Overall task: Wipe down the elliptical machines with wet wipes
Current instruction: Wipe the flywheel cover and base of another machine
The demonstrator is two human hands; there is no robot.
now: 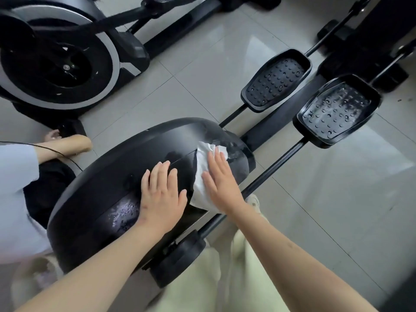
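Observation:
A black rounded flywheel housing [112, 176] of an elliptical machine fills the middle of the head view, with wet streaks on its top. My right hand [221, 179] presses flat, fingers straight, on a white wet wipe [200, 176] spread over the housing's right side. My left hand [161, 194] rests flat on the housing just left of the wipe, holding nothing. Two black studded pedals [275, 81] [337, 109] lie beyond on their rails; the right one looks wet.
A second elliptical with a grey-rimmed flywheel [58, 64] stands at the upper left. Another person's arm [65, 146] and light sleeve [15, 176] reach in at the left. Grey floor tiles [202, 64] lie between the machines. More black machine bases [371, 41] sit at the upper right.

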